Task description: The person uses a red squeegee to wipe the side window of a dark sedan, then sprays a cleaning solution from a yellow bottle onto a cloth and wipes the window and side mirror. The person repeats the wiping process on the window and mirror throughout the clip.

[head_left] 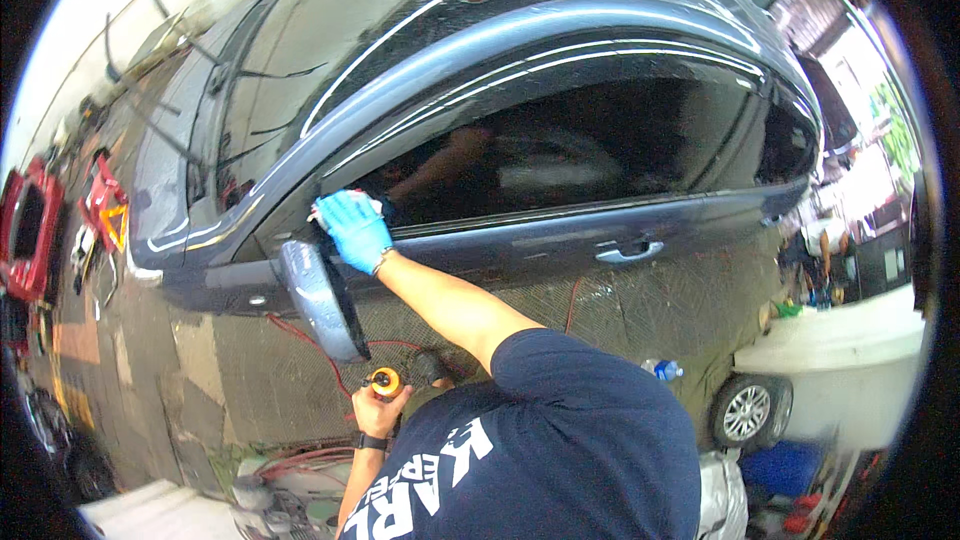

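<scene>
My right hand [356, 232], in a blue glove, is closed on a pale cloth, of which only small edges show around the fingers. It presses against the front lower corner of the dark side window [610, 145] of a blue-grey car, just above the side mirror [325, 302]. Lower down, my bare left hand [372, 412], with a black watch at the wrist, grips a small bottle with an orange-yellow top [385, 382]. That bottle is upright near the mirror's lower end; its body is mostly hidden by my fingers. Water drops dot the mirror housing.
The car door [510, 255] with its handle [630, 252] runs along my front. A red hose [300, 332] lies on the patterned floor. A water bottle [662, 370] and a wheel [748, 412] are at the right. Red car parts [30, 225] stand far left.
</scene>
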A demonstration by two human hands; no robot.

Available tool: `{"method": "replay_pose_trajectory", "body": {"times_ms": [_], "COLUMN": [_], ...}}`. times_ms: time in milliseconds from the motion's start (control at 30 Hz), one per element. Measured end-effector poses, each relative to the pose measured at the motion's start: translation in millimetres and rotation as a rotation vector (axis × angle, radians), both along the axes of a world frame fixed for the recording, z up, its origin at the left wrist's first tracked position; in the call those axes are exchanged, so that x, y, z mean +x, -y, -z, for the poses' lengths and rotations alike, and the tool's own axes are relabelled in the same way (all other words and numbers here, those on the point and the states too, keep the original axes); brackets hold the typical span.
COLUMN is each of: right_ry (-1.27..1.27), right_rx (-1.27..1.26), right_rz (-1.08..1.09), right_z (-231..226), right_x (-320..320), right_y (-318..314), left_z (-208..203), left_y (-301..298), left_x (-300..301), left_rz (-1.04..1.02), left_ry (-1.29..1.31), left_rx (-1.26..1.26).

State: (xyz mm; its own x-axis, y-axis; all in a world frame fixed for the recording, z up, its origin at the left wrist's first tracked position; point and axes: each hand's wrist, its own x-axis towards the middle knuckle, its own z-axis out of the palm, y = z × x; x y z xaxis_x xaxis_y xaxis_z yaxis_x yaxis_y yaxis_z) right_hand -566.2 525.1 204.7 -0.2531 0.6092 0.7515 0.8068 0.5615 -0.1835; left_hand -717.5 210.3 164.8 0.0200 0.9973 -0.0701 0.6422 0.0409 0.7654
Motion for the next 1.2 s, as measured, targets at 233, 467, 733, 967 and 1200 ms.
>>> {"method": "replay_pose_trajectory", "body": {"times_ms": [233,467,733,967,1200], "right_ry": [-0.071,-0.643,-1.875,-2.368,-2.229], "right_rx": [-0.041,0.516,0.244,-0.888,-1.297], "right_rz": [0.367,0.984,0.290,-1.184,-1.034], "right_z": [-90,-50,-2,-3,29], "right_x": [185,546,556,380,369], "right_y": [49,86,125,209,217], "left_z": [-7,-19,-80,-114,-123], "left_y": [-13,-33,-66,-98,-114], "left_x": [22,78,169,240,283], "left_rz": [0.019,0.099,0.262,0.484,0.544], "left_ry": [0.052,-0.031,-0.175,-0.240,-0.363], "left_rx": [0.007,-0.027,-0.047,-0.140,-0.317]}}
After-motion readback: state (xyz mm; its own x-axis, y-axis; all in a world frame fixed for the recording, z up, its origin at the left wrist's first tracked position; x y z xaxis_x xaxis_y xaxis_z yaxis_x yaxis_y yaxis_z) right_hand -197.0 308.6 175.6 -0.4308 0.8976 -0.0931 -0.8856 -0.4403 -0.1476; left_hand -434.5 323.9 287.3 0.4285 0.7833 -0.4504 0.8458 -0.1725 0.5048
